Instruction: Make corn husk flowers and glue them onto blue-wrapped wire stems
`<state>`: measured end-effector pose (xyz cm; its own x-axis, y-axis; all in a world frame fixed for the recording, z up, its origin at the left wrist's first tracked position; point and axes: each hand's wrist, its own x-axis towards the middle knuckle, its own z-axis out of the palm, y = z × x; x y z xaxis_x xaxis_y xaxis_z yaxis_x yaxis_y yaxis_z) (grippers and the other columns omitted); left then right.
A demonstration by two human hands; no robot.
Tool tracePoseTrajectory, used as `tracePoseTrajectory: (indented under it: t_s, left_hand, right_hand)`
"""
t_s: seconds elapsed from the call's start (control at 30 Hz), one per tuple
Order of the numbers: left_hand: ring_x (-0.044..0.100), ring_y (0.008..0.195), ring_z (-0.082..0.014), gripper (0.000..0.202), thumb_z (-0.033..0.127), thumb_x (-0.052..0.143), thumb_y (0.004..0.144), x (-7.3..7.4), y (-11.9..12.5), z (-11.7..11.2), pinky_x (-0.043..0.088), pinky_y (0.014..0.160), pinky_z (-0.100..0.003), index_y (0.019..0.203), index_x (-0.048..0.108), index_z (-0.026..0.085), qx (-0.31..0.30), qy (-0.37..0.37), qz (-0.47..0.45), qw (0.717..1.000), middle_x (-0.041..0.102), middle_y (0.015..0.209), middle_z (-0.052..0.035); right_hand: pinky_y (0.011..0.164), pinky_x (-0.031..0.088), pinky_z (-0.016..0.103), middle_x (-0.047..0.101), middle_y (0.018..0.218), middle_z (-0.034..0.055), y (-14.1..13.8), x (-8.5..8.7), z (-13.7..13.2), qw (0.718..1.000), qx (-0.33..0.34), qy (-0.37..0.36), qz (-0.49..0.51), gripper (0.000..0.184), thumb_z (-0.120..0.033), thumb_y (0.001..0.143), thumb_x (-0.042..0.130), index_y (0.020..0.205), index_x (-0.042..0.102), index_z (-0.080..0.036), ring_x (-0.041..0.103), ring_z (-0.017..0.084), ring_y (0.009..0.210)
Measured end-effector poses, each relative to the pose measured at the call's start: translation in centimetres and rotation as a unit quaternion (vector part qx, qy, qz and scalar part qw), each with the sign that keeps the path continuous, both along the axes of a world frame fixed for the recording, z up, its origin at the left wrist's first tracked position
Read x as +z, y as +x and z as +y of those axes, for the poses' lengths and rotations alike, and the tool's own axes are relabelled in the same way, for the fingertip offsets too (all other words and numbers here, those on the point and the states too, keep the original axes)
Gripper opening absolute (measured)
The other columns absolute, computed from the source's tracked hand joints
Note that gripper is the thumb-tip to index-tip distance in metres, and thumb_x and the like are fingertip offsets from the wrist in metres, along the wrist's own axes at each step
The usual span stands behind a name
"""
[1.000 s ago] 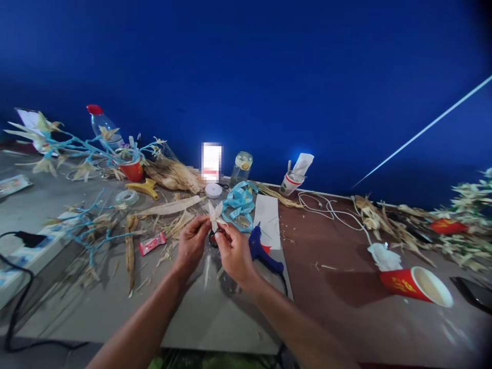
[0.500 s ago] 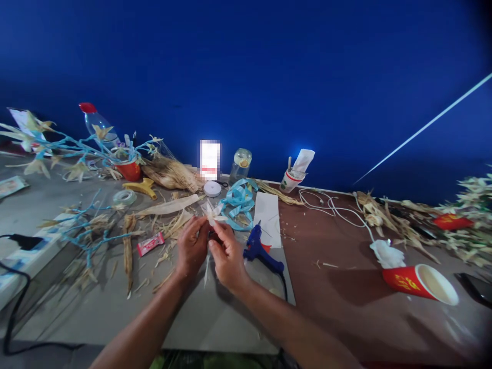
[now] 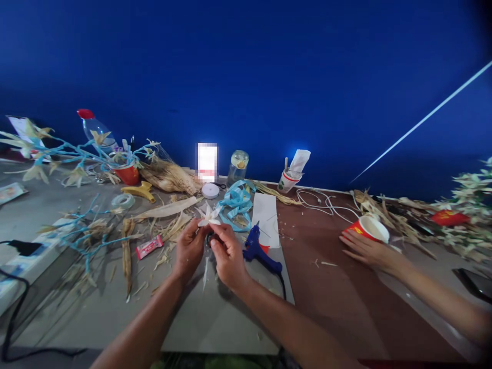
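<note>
My left hand (image 3: 189, 248) and my right hand (image 3: 227, 254) meet over the grey board (image 3: 192, 312), both pinching a small pale husk flower (image 3: 207, 216) from below. Its petals spread out above my fingertips. A blue glue gun (image 3: 258, 250) lies just right of my right hand. A tangle of light blue ribbon (image 3: 236, 200) sits behind the flower. Dry husk strips (image 3: 169, 207) lie to the left of my hands.
Another person's hand (image 3: 367, 250) reaches in from the right and touches a red paper cup (image 3: 367, 228). Blue-wrapped branches with husk flowers (image 3: 82, 233) lie at left. A glass jar (image 3: 237, 165), white cup (image 3: 289, 179), white cable (image 3: 326, 205) and tape rolls stand behind.
Another person's arm has come in from the right and the red paper cup has moved left and back with it. My hands turned the husk flower slightly.
</note>
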<state>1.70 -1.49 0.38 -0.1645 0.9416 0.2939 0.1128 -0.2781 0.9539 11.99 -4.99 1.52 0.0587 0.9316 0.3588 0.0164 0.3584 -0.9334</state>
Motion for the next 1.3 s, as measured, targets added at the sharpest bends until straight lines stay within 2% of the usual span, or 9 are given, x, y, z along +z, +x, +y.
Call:
tracePoseTrajectory:
  t_s: [0.1, 0.27, 0.4, 0.6, 0.8, 0.93, 1.1, 1.3]
  left_hand:
    - [0.054, 0.064, -0.0132, 0.020, 0.036, 0.062, 0.073, 0.0, 0.1, 0.4, 0.043, 0.063, -0.024, 0.068, 0.064, 0.016, 0.010, -0.054, -0.073, 0.996, 0.062, 0.064, 0.0002]
    - [0.054, 0.063, -0.0119, 0.022, 0.037, 0.065, 0.070, -0.3, 0.0, 0.5, 0.042, 0.061, -0.022, 0.067, 0.064, 0.016, -0.004, -0.115, -0.119, 0.986, 0.064, 0.066, -0.0005]
    - [0.053, 0.059, -0.0109, 0.024, 0.038, 0.071, 0.064, -0.4, 0.0, 0.5, 0.042, 0.057, -0.022, 0.071, 0.065, 0.016, -0.034, -0.139, -0.164, 0.976, 0.063, 0.064, 0.0006]
    - [0.056, 0.062, -0.0113, 0.027, 0.040, 0.074, 0.060, -0.9, 0.1, 0.8, 0.044, 0.061, -0.023, 0.069, 0.065, 0.016, -0.078, -0.147, -0.195, 0.967, 0.065, 0.066, -0.0004]
    - [0.055, 0.063, -0.0136, 0.032, 0.042, 0.076, 0.057, -1.5, 0.0, 0.8, 0.045, 0.063, -0.027, 0.070, 0.067, 0.015, -0.159, -0.148, -0.206, 0.954, 0.064, 0.065, -0.0018]
    - [0.050, 0.055, -0.0108, 0.029, 0.041, 0.075, 0.061, -1.6, -0.3, 0.9, 0.041, 0.056, -0.024, 0.070, 0.067, 0.014, -0.206, -0.156, -0.215, 0.942, 0.062, 0.063, -0.0014]
    - [0.048, 0.054, -0.0109, 0.032, 0.044, 0.074, 0.062, -1.7, -0.5, 1.0, 0.039, 0.056, -0.024, 0.061, 0.063, 0.014, -0.220, -0.166, -0.183, 0.944, 0.057, 0.058, -0.0005]
    - [0.049, 0.059, -0.0113, 0.030, 0.043, 0.071, 0.066, -1.6, -0.4, 1.1, 0.039, 0.060, -0.024, 0.069, 0.065, 0.014, -0.229, -0.147, -0.162, 0.948, 0.057, 0.062, -0.0006]
  right_hand:
    - [0.083, 0.048, 0.030, 0.058, 0.104, 0.0062, -0.1, -0.2, 0.3, 0.999, -0.015, -0.022, 0.021, 0.032, -0.016, 0.079, 0.048, 0.106, 0.065, -0.021, 0.056, 0.017, 0.096]
    - [0.074, 0.047, 0.029, 0.061, 0.094, 0.0043, 0.1, -0.1, 0.8, 0.994, -0.053, -0.070, 0.064, 0.020, -0.019, 0.079, 0.049, 0.094, 0.063, -0.019, 0.057, 0.016, 0.083]
    - [0.081, 0.045, 0.030, 0.060, 0.092, 0.0042, 0.3, 0.3, 0.9, 0.996, -0.055, -0.050, 0.056, 0.015, -0.020, 0.079, 0.051, 0.088, 0.064, -0.019, 0.056, 0.016, 0.088]
    - [0.074, 0.045, 0.028, 0.057, 0.090, 0.0032, 0.4, -0.1, 1.4, 0.993, -0.102, -0.039, 0.033, 0.016, -0.022, 0.079, 0.055, 0.092, 0.062, -0.018, 0.053, 0.014, 0.079]
    - [0.079, 0.044, 0.029, 0.055, 0.090, 0.0035, 0.6, 0.2, 1.5, 0.996, -0.069, -0.036, 0.044, 0.011, -0.026, 0.078, 0.057, 0.082, 0.066, -0.019, 0.053, 0.016, 0.086]
    - [0.079, 0.046, 0.030, 0.055, 0.088, 0.0031, 0.8, 0.2, 1.9, 0.995, -0.030, -0.052, 0.075, 0.010, -0.029, 0.075, 0.062, 0.075, 0.066, -0.020, 0.054, 0.017, 0.087]
    - [0.068, 0.047, 0.027, 0.054, 0.085, 0.0015, 1.0, -0.1, 2.5, 0.987, 0.002, -0.081, 0.142, 0.009, -0.028, 0.069, 0.065, 0.069, 0.062, -0.019, 0.052, 0.015, 0.078]
    - [0.057, 0.044, 0.022, 0.051, 0.083, -0.0001, 1.2, -0.2, 2.6, 0.981, 0.021, -0.091, 0.173, 0.009, -0.027, 0.068, 0.064, 0.067, 0.060, -0.019, 0.049, 0.011, 0.068]
